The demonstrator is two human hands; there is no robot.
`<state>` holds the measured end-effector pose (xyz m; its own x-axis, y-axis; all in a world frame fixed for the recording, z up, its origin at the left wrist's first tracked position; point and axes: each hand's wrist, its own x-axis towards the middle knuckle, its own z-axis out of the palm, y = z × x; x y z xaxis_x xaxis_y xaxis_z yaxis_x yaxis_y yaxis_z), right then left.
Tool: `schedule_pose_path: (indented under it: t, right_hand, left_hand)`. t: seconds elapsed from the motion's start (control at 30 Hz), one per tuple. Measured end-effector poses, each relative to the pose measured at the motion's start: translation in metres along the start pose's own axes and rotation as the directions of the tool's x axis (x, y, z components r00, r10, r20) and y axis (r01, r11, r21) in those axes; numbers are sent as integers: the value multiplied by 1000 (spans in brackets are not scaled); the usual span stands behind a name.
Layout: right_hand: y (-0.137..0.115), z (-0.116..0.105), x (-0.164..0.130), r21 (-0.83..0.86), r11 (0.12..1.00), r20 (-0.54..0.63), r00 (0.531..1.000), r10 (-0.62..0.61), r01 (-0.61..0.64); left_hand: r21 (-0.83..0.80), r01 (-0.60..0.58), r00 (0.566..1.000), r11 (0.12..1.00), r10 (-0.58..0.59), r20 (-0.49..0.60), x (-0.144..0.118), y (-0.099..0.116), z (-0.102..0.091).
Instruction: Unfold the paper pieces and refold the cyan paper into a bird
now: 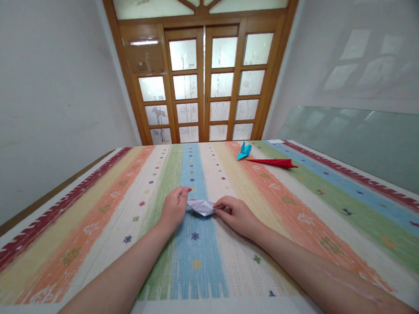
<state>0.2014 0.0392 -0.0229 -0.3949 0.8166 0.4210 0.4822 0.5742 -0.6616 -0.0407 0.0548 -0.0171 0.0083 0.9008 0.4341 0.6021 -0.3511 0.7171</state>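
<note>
A small piece of folded white paper (201,207), pointed at its ends and a little like a boat in shape, is held between my two hands just above the striped cloth. My left hand (175,207) pinches its left end, thumb and fingers closed. At the opposite end, the thumb and fingers of my right hand (235,213) are closed on the right tip. My fingers cover both ends of the paper.
Beyond my right hand lie a blue folded paper figure (244,150) and a long red folded paper plane (274,162). A striped cloth (198,272) covers the table. Walls stand on both sides, with a pale green panel (367,150) at right and wooden glazed doors (206,80) behind.
</note>
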Motion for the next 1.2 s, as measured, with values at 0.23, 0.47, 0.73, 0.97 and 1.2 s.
schedule_pose_path:
  t: [0.23, 0.47, 0.73, 0.97, 1.2]
  right_hand:
    - [6, 2, 5, 104, 983, -78, 984, 158, -149]
    - [9, 1, 9, 155, 966, -133, 964, 229, -208]
    - [30, -32, 24, 62, 968, -153, 956, 249, -242]
    - [107, -97, 35, -141, 902, -380, 864, 330, -407]
    - [163, -121, 51, -261, 794, -511, 777, 369, -548]
  left_hand:
    - [187, 63, 998, 980, -58, -33, 13, -23, -3]
    - [370, -29, 990, 929, -23, 137, 4, -27, 8]
    - [439, -108, 978, 892, 16, 209, 3, -23, 8]
    - [463, -113, 977, 879, 13, 214, 2, -21, 9]
    - [465, -113, 978, 878, 15, 210, 1, -21, 10]
